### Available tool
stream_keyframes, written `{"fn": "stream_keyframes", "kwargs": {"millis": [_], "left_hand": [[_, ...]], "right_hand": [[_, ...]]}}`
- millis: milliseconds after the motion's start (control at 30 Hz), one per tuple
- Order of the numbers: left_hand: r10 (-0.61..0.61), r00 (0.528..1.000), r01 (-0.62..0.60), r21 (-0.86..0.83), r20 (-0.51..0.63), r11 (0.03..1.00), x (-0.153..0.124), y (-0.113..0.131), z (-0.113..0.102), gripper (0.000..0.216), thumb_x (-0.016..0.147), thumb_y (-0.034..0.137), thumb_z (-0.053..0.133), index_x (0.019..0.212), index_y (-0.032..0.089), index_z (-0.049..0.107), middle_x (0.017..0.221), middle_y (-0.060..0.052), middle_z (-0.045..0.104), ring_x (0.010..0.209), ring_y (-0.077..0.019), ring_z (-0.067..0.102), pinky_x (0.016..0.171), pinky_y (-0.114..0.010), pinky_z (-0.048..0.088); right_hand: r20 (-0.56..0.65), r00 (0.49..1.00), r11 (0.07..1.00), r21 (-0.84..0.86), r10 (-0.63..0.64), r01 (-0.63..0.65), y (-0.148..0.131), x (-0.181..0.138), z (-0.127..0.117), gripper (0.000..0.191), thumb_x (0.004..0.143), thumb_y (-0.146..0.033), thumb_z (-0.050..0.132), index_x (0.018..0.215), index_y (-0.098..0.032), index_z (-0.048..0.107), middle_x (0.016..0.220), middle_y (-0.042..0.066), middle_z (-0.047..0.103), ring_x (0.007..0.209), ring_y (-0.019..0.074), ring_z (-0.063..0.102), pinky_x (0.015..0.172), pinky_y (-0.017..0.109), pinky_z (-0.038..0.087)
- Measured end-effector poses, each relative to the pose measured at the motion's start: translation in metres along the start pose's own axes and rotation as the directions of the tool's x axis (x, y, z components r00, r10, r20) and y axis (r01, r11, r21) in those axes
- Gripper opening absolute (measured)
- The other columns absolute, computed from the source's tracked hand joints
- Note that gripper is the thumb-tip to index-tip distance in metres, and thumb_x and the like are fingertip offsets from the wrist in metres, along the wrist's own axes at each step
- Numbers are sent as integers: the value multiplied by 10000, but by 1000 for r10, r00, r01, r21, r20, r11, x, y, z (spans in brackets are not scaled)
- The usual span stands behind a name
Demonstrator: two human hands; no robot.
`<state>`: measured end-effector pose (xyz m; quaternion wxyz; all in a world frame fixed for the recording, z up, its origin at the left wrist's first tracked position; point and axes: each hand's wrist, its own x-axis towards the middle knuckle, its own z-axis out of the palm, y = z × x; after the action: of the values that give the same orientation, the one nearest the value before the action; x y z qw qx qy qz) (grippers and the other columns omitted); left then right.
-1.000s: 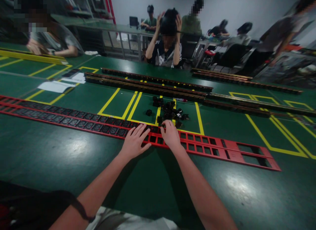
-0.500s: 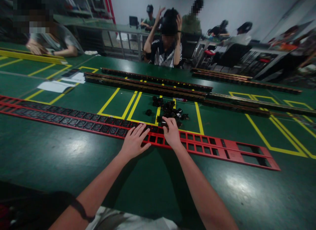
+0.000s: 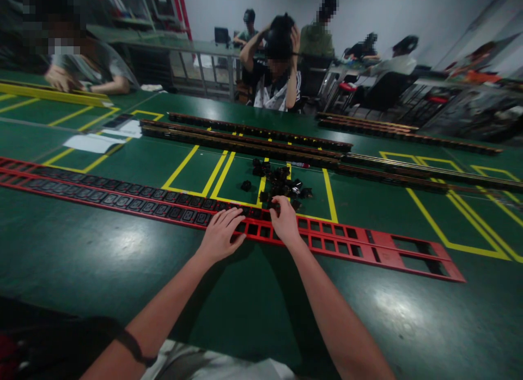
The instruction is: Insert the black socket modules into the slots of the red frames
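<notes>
A long red frame (image 3: 327, 234) with two rows of square openings lies across the green table in front of me. Black sockets (image 3: 134, 204) fill the openings of its left part, while those to the right show bare. My left hand (image 3: 223, 236) lies over the frame where the filled part ends, palm down, fingers stretched out and thumb apart. Just to its right, my right hand (image 3: 285, 221) is above the frame's far row, thumb and fingers curled together on a black socket that they mostly hide. A loose pile of black sockets (image 3: 280, 178) sits right behind it.
Long dark strips (image 3: 245, 143) lie across the table behind the pile. Yellow tape lines (image 3: 330, 197) mark the tabletop. White papers (image 3: 93, 142) rest at the left. Across the table sits a person (image 3: 278, 80) with hands raised; another person (image 3: 98, 69) works near a yellow bar (image 3: 53, 94).
My right hand's fingers have curled and drawn back from the pile's edge toward the frame. My left hand's fingers have shifted slightly, its thumb drawing in. The seated person opposite has moved their arms.
</notes>
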<state>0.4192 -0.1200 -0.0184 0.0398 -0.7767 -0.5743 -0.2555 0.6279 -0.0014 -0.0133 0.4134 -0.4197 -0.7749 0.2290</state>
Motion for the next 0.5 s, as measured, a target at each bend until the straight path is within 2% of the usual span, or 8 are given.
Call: {"fn": "stream_keyframes", "kwargs": {"millis": [133,200,333,500], "left_hand": [[18,998,-22,-60,-57,998,0,-1,-1,318,944,281,532,1245,188,583,1389,-112,613,1317,-263,530,1144,-480,374],[-9,994,-2,-103,-106,995,-1,-2,-1,257,941,207,499,1177,188,600,1300,-109,655,1247,-248,569,1091,-454,423],[-103,980,85,-107,-171,991,-2,-5,-2,234,900,120,465,1054,201,621,1098,-80,708,1085,-242,620,1008,-446,446],[-184,975,177,-62,-126,982,-1,-3,-7,271,851,115,472,1049,215,630,1092,-73,702,1064,-256,614,993,-455,416]], "right_hand": [[38,999,1000,0,-11,11,-2,-2,-3,535,808,-55,453,1302,-233,559,1244,110,543,1192,254,561,1091,462,460],[45,999,1000,-5,-3,4,-4,-2,-4,570,812,-49,443,1336,-242,555,1243,105,516,1187,242,560,1095,441,460],[20,1000,1000,-11,-3,3,-5,-3,-4,459,796,-62,462,1206,-202,615,1165,113,506,1115,250,577,1058,449,487],[6,1000,1000,12,-6,6,-4,0,-2,311,764,-89,514,1041,-202,599,1164,124,554,1126,264,582,1035,449,489]]}}
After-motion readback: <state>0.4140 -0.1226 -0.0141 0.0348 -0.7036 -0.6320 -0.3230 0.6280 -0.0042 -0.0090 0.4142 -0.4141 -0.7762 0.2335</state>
